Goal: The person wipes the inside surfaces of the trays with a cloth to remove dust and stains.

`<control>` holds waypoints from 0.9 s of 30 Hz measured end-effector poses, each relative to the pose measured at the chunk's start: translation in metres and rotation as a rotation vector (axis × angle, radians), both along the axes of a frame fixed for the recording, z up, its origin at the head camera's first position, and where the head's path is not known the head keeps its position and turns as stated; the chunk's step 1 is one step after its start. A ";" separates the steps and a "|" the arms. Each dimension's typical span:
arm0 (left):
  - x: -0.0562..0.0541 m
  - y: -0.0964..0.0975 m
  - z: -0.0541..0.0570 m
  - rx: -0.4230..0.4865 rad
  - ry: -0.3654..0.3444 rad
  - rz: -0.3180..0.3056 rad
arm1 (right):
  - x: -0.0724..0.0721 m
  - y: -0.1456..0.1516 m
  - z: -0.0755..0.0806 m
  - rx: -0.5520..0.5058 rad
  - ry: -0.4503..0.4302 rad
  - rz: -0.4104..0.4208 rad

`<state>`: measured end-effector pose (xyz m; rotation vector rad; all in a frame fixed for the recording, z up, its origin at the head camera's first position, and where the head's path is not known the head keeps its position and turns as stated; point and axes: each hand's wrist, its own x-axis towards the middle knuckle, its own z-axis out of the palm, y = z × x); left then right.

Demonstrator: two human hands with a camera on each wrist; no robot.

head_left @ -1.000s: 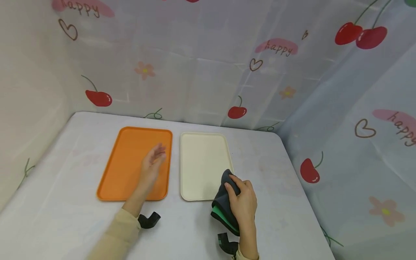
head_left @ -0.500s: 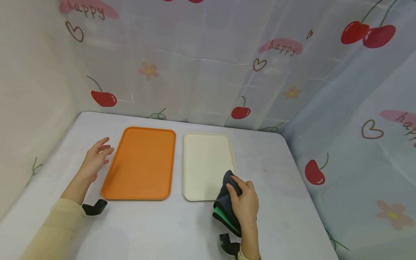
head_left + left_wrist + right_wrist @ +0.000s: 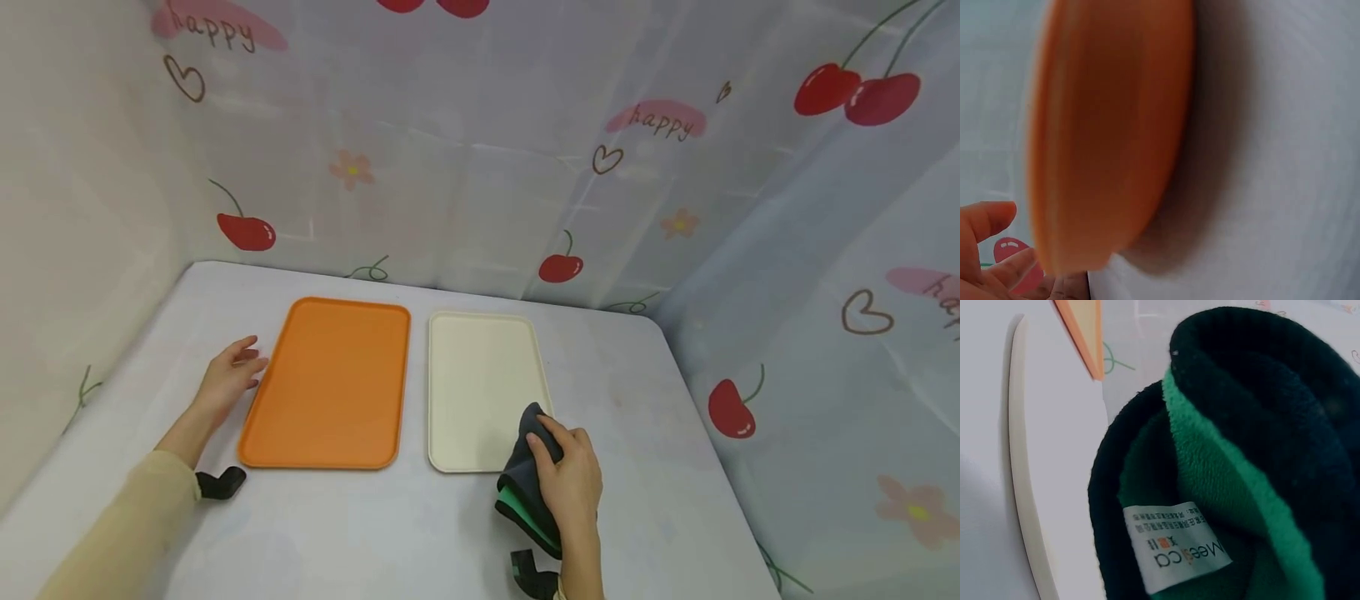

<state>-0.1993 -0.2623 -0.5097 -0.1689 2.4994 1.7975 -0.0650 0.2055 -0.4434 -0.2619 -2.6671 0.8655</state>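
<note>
At lower right, the right hand [image 3: 574, 477] pinches a folded grey-green cloth [image 3: 521, 468] in its fingers by the cream tray [image 3: 483, 379], while at mid-left the left hand [image 3: 227, 378], fingers loosely parted, seems poised to steady the orange tray [image 3: 330, 387], likely calling next for firm rim contact.

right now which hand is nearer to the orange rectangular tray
Left. The left hand is beside the left edge of the orange rectangular tray; the right hand is off to its right, by the cream rectangular tray.
</note>
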 end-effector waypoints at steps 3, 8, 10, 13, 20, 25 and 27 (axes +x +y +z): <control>-0.001 0.001 -0.004 -0.043 0.017 0.016 | 0.001 -0.001 -0.001 0.004 -0.006 0.000; -0.004 0.003 -0.009 -0.143 0.010 0.043 | 0.000 -0.003 -0.002 0.001 -0.010 0.004; -0.004 0.004 -0.011 -0.190 0.013 0.051 | 0.000 -0.004 -0.002 0.002 -0.011 0.007; -0.005 0.005 -0.013 -0.260 0.034 0.063 | -0.001 -0.005 -0.003 0.006 -0.012 0.011; -0.005 0.006 -0.015 -0.287 0.056 0.103 | -0.002 -0.007 -0.005 0.000 -0.017 0.015; -0.005 0.008 -0.011 -0.327 0.054 0.134 | -0.002 -0.007 -0.005 -0.004 -0.031 0.019; -0.004 0.009 -0.011 -0.339 0.053 0.135 | -0.002 -0.007 -0.005 -0.004 -0.034 0.020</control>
